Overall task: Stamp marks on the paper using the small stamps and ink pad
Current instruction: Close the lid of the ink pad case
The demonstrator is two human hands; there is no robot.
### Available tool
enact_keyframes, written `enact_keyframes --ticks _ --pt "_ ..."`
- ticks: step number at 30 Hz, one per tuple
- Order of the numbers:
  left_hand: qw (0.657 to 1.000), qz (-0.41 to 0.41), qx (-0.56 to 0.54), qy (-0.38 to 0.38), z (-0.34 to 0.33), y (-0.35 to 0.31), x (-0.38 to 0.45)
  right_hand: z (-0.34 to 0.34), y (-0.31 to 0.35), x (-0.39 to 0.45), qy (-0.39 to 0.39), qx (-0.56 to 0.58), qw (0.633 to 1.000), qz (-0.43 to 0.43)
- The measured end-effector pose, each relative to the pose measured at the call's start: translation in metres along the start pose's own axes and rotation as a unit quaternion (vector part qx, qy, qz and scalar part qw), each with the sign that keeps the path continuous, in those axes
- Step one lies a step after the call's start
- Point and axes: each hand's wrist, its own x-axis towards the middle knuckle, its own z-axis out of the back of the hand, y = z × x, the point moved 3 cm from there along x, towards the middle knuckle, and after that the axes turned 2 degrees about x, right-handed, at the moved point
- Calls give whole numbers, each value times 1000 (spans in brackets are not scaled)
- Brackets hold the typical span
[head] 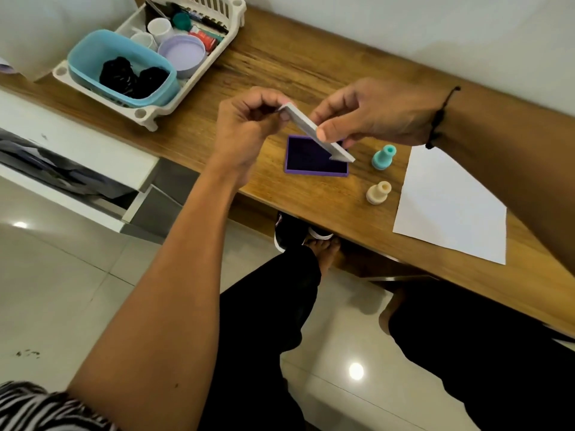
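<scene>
Two stamps stand untouched right of the pad [315, 157]: teal stamp [384, 156] farther from the desk edge, cream stamp [377, 192] nearer it. Pad lies uncovered on the desk [280, 57], ink face dark. Paper [451, 206] sits right of the pad, beyond the stamps, blank. Lid [314, 129] hangs tilted above the pad, held by both hands: left hand [245, 126] pinching its upper end, right hand [370, 116] pinching mid-length, thumb on top. Basket [149, 57] is well left of the pad. Risks, as judged: lid's low corner dipping into ink; a sleeve or wrist toppling a stamp; inked fingers smudging paper.
</scene>
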Motion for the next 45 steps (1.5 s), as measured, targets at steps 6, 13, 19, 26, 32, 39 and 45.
enact_keyframes --ticks 6,13,19,26,32,39,45 --pt "1000 1 -29 -4 1 2 3 -3 -3 1 -3 61 998 -7" --pt "930 120 321 135 10 31 3 -13 -9 15 -156 -385 909 42" --pt "866 125 414 251 4 44 -2 -26 -27 28 -178 -464 866 49" --pt "853 98 453 238 1 44 -1 -27 -31 34 -181 -486 853 51" --pt "849 78 475 217 -1 42 0 -29 -31 35 -178 -491 851 52" --pt "848 75 479 213 -1 43 1 -27 -31 36 -187 -509 839 55" --pt "848 72 482 211 0 43 0 -27 -31 37 -179 -512 838 60"
